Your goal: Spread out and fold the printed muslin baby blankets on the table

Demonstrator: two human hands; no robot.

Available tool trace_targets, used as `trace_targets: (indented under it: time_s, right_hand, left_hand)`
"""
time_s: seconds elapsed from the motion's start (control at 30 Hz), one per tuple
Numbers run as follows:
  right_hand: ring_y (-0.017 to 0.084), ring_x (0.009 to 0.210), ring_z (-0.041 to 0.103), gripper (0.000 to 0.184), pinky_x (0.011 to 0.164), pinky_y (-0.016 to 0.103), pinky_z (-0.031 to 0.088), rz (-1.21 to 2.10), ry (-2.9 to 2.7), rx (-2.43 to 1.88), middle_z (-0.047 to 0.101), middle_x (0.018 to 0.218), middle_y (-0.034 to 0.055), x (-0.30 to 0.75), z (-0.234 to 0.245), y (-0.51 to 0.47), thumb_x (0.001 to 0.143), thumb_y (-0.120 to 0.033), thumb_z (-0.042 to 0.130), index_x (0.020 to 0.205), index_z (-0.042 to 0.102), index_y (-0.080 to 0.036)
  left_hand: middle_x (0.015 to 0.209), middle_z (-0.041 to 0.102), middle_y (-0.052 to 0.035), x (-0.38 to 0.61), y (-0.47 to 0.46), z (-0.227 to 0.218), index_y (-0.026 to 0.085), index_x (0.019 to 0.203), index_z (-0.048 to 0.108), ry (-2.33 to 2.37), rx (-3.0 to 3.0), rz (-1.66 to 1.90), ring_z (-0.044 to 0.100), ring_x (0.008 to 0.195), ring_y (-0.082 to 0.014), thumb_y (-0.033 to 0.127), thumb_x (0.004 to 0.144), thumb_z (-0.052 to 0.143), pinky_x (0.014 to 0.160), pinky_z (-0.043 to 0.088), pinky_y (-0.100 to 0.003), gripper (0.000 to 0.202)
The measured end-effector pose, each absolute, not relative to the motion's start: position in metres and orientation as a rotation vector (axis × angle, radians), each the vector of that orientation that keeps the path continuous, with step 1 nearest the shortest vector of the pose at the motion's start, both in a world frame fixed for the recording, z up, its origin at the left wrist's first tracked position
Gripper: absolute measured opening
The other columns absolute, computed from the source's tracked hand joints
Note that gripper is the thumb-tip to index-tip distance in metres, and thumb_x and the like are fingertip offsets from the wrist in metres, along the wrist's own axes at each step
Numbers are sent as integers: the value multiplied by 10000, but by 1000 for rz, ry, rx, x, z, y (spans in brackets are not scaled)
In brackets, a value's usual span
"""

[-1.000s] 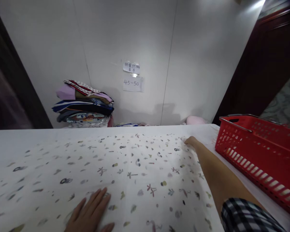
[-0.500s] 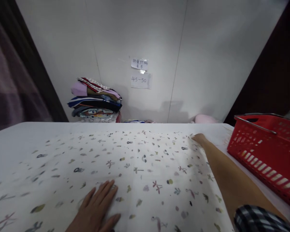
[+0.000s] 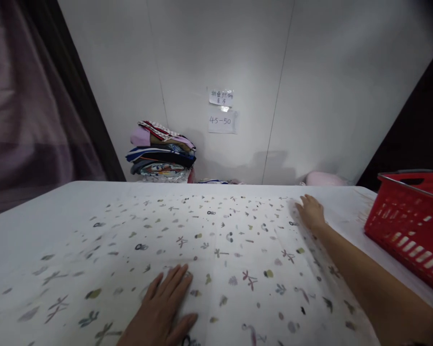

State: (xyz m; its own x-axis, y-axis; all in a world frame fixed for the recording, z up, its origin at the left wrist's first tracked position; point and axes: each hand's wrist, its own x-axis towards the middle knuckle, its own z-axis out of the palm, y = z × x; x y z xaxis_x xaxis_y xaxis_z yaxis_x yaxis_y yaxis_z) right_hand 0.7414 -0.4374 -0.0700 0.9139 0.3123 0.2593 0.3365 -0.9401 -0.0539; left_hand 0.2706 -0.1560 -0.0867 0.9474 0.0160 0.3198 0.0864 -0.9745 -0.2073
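A white cloth (image 3: 234,259) printed with small palm trees, flamingos and leaves lies spread over the white table (image 3: 94,190). My left hand (image 3: 166,302) rests flat on the cloth near the front, its fingers stretched out. Reaching to the far right corner, my right hand (image 3: 310,211) touches the cloth's edge with its fingers extended and apart. Part of the right edge is covered by my right forearm.
A red plastic basket (image 3: 411,226) with a metal handle stands on the table at the right. Behind the table rises a stack of folded fabrics (image 3: 162,154). Two paper notes (image 3: 222,121) hang on the wall, and a curtain (image 3: 29,120) drapes at the left.
My right hand has gone from closed at the cloth's far right corner to fingers spread over its edge. My left hand stays flat on the cloth. The view has turned slightly left.
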Motion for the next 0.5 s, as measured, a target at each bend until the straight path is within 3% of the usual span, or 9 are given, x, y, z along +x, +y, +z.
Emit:
trace_targets:
  time_s: [0.1,0.17,0.3,0.43,0.5]
  right_hand:
    - [229,1359,229,485,1064,487,231,-153,-756,-3026,292,1483,54,735,-76,-429,932,-442,247,1345,407,-244]
    - [256,1344,266,507,1039,535,252,-39,-720,-3050,318,1470,71,734,-80,-427,926,-483,240,1329,429,-242]
    - [270,1377,167,565,1062,545,203,-177,-649,-3068,226,1502,117,737,-86,-434,933,-473,225,1399,335,-174]
    - [262,1365,215,559,1055,545,233,-36,-689,-3054,253,1496,96,740,-84,-445,930,-484,218,1396,347,-204]
    - [269,1366,208,526,1047,553,238,-141,-697,-3065,248,1496,111,735,-80,-446,933,-423,226,1387,363,-195]
  left_hand:
    - [1452,337,-35,270,-157,-86,293,1442,227,-86,-2904,-462,410,1281,-259,575,856,428,996,402,-452,680]
    - [1449,344,-33,270,-158,-84,292,1434,254,-94,-2931,-445,407,1283,-255,563,864,423,1009,390,-449,653]
    - [1455,339,-27,270,-160,-81,287,1422,293,-131,-3040,-377,374,1306,-250,555,873,408,1057,342,-446,621]
    - [1470,311,-40,272,-165,-75,273,1409,332,-223,-3168,-239,321,1334,-273,567,879,367,1086,283,-505,606]
    - [1480,292,-51,272,-168,-71,260,1404,344,-272,-3215,-163,288,1348,-283,576,879,350,1096,252,-525,613]
